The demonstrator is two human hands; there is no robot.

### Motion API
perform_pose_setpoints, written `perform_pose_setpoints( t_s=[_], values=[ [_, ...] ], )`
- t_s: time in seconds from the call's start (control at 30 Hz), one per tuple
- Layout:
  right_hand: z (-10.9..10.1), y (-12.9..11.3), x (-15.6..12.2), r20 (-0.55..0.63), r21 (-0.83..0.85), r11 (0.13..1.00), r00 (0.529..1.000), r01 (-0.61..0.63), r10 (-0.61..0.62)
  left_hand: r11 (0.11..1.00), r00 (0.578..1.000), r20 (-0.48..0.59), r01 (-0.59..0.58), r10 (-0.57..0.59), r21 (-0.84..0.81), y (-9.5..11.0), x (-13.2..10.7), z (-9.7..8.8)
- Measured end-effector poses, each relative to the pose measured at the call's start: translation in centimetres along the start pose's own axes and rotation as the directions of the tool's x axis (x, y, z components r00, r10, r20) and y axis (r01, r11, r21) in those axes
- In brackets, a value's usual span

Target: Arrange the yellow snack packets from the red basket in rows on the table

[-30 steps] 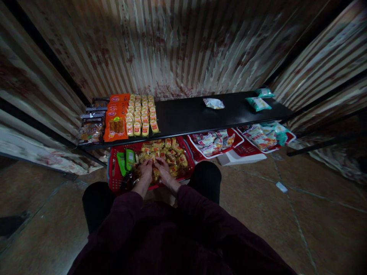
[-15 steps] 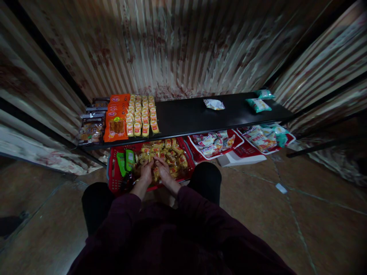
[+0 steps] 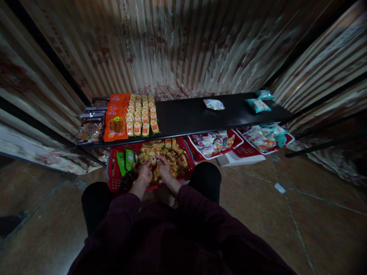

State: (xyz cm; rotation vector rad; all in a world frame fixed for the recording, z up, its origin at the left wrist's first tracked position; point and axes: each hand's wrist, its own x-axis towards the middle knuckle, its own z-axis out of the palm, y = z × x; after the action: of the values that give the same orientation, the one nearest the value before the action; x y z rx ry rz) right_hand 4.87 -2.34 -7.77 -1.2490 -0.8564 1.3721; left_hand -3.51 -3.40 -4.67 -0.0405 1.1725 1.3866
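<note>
Down in the red basket on the floor, just under the front edge of the black table, both hands are in a pile of little yellow packs. The left hand has its grip curled shut on some of these packs. The right hand is just beside it with its fingers on the pile (it is too dark and small to tell if that grip is closed or open). Two green packs stand in the basket, to the left of the hands. Dark red sleeves and black knees frame the basket. Up on the table, at its left end, neat yellow rows of the same sort of pack sit right against orange bags, and dark bags lie beside those. Well along the table lie a white bag and two blue-green bags. Under the table, to the right of the basket, red trays hold more snack bags. A striped wall stands behind it all.
</note>
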Motion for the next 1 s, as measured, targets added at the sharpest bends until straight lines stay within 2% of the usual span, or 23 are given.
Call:
perform_pose_setpoints(
  t_s=[0.13, 0.4, 0.6, 0.77, 1.0],
  values=[
    [-0.2, -0.5, 0.1, 0.010, -0.003, 1.000, 1.000, -0.026, 0.026, 1.000, 1.000, 0.005, 0.015, -0.015, 0.010, 0.0, -0.2, 0.2],
    [-0.4, -1.3, 0.0, 0.028, -0.052, 0.999, 1.000, 0.012, -0.011, 0.999, 0.999, 0.004, 0.033, -0.033, -0.012, -0.4, 0.7, -0.3],
    [-0.6, -2.2, -0.2, 0.060, -0.168, 0.980, 0.994, 0.106, -0.097, 0.997, 0.997, 0.028, 0.070, -0.070, -0.029, -0.3, 0.9, -0.3],
    [-0.6, -2.4, -0.3, 0.079, -0.199, 0.962, 0.982, 0.187, -0.174, 0.994, 0.995, 0.056, 0.086, -0.082, -0.072, -0.1, 0.5, 0.3],
    [-0.7, -3.4, -0.5, 0.105, -0.296, 0.917, 0.964, 0.266, -0.246, 0.999, 0.999, 0.035, 0.023, -0.022, -0.042, -0.2, 0.2, 0.6]
  ],
)
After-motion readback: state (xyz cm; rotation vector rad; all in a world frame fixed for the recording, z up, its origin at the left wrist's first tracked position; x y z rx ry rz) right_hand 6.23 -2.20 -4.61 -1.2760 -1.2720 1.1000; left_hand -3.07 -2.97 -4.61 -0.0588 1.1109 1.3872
